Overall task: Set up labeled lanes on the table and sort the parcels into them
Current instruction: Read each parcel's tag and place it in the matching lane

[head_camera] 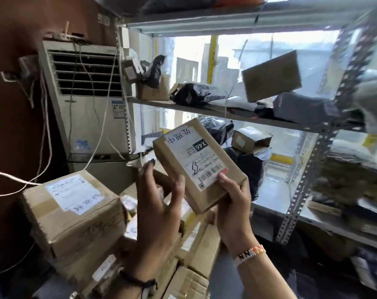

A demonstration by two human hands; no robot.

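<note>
**Small brown cardboard parcel [196, 169] held up**

The right hand [233, 203] grips its near corner, thumb on the white label, parcel tilted. The left hand [159, 203] stands just beside it, fingers spread and straight; whether it touches I cannot tell. Left of that hand sits a large brown cardboard box [73, 212]. Beyond both hands, a grey metal shelf rack [302, 190] bears black plastic bags [192, 93].
</note>
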